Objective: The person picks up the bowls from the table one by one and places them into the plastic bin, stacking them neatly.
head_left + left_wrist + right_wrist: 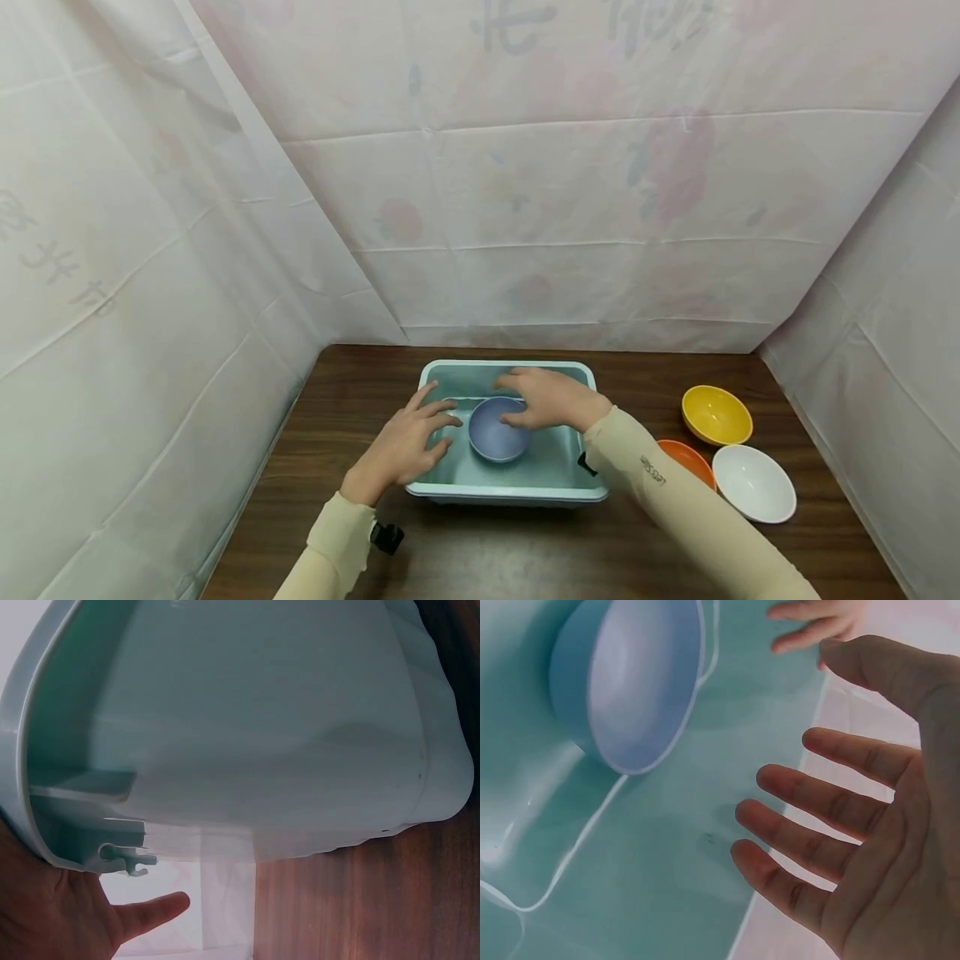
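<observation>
A blue-purple bowl (498, 433) sits inside a light teal plastic basin (558, 467), and the right wrist view shows the same bowl (649, 682) on the basin floor. My right hand (551, 396) hovers over the basin beside the bowl, fingers spread. In the right wrist view this hand (862, 810) holds nothing and stands apart from the bowl. Over the basin's left rim is my left hand (405, 442), fingers spread and grasping nothing. The left wrist view catches that hand (67, 915) next to the basin's rim; whether it touches is unclear.
To the right on the dark wooden table (322, 467) are a yellow bowl (716, 414), a white bowl (753, 483) and an orange bowl (688, 460), partly behind my right sleeve. Pale printed cloth (540, 208) hangs behind the table and along both sides.
</observation>
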`<state>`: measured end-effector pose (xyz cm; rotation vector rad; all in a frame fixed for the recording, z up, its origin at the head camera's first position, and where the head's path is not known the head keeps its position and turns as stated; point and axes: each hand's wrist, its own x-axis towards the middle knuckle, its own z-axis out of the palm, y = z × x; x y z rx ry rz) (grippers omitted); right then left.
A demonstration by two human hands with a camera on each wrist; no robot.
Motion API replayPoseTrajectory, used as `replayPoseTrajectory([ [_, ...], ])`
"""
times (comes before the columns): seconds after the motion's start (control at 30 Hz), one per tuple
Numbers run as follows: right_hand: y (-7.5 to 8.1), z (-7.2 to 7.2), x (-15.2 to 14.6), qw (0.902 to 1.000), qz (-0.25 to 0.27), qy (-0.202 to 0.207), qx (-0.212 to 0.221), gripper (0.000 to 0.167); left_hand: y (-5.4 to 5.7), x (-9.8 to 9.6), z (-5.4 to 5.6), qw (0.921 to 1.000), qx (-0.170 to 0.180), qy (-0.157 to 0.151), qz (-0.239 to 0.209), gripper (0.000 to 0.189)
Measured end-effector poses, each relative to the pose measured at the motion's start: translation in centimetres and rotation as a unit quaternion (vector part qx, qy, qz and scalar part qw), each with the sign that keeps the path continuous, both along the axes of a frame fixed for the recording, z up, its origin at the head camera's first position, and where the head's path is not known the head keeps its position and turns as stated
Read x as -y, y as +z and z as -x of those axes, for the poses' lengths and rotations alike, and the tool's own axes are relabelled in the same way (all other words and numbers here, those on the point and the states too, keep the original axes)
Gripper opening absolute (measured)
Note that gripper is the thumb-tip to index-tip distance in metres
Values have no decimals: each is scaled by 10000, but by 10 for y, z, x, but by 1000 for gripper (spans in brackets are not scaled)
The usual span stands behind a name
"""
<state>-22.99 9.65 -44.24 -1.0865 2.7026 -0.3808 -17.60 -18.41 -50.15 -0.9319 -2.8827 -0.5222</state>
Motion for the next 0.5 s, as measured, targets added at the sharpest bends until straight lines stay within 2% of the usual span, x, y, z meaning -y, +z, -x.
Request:
replayPoseTrajectory([
  [0.27,11,-8,-23,9972,585,-458,-15,53,-1,0,1,10000,38,57,15,27],
  [0.5,14,-15,-47,9877,1280,-873,-226,46,-1,1,1,9999,105,85,26,28],
])
